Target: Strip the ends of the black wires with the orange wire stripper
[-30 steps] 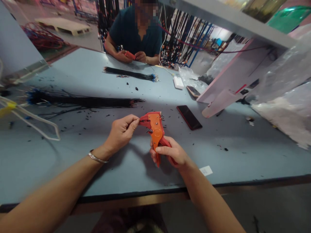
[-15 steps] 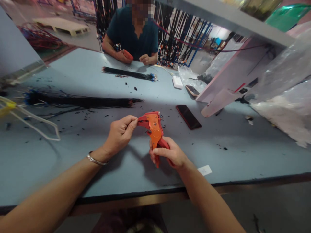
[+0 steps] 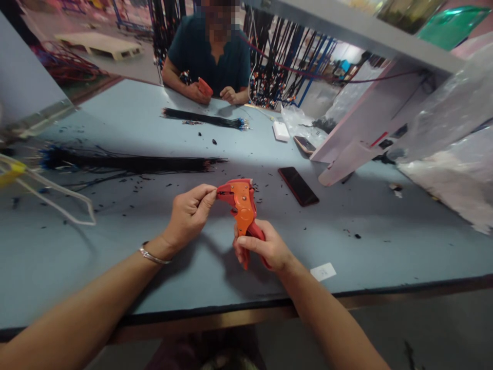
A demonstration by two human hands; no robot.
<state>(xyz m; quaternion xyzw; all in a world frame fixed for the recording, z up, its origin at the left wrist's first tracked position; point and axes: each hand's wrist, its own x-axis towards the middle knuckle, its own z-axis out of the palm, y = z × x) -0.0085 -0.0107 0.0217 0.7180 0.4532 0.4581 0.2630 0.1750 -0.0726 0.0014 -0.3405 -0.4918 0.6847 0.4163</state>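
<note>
My right hand is wrapped around the handles of a red and orange wire stripper, held above the table with its jaws pointing left. At the tip of those jaws, my left hand is pinched, thumb against fingers. Whatever lies in that pinch is too small or hidden to make out. Beyond my left hand, a long bundle of black wires with blue ends at its left lies across the table.
A phone lies right of the stripper, a white label near the front edge. Black scraps dot the table. Across it sits a person holding a red tool, behind a second wire bundle. A white upright panel stands right.
My right hand and the wire stripper have shifted slightly left. My left hand stays pinched by the jaws. The red tool in the other person's hand has tilted a little.
</note>
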